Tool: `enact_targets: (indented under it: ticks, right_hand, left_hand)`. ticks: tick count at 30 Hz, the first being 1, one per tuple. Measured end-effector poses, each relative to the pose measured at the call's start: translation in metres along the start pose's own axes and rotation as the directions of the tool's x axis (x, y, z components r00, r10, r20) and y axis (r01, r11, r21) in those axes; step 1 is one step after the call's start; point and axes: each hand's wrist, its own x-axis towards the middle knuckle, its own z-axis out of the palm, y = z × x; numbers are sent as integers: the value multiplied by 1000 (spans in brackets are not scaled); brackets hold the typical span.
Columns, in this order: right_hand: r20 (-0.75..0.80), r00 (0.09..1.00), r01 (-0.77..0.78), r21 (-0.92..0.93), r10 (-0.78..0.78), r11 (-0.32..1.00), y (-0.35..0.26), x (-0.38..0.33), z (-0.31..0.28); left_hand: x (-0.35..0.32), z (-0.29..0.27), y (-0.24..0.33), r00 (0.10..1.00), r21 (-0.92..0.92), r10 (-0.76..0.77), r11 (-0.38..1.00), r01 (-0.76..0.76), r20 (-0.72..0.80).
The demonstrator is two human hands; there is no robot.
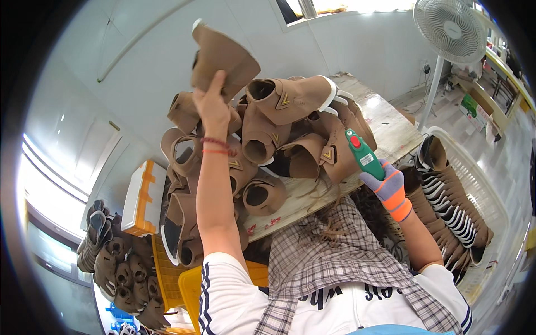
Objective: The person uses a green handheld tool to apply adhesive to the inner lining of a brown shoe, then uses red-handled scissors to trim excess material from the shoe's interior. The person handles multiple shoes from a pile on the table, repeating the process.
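My bare left hand (214,109), with red bands at its wrist, is raised over the far left of the table and grips a brown shoe upper (226,61) with a white edge. In a grey and orange glove, my right hand (391,192) is closed round a green handheld tool (365,156) with a red button. The tool's tip is beside a heap of similar brown uppers (296,100), several with a V-shaped trim. Whether the tip touches them I cannot tell.
The heap covers much of the worktable (393,120). To the right, a white basket (469,167) holds nested uppers (446,206); a fan (449,30) stands behind. At left are a white and orange box (142,195), a yellow crate (167,271) and more uppers (120,268).
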Motion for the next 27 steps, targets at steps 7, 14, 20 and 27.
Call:
enact_targets:
  ticks: [7, 14, 20, 27]
  right_hand:
    - [16, 886, 459, -160, -462, 874, -48, -11, 0]
    - [76, 698, 697, -298, -712, 652, -62, -19, 8]
    - [192, 720, 687, -337, -667, 644, -60, -30, 11]
    - [291, 717, 697, -263, -634, 667, -64, -33, 12]
  left_hand:
    - [-44, -65, 117, 923, -558, -383, 761, 330, 24]
    - [-101, -117, 108, 759, -629, -650, 576, 522, 35]
    - [-133, -122, 95, 662, -752, -736, 356, 555, 140]
    - [-141, -133, 79, 646, -805, -729, 232, 545, 227]
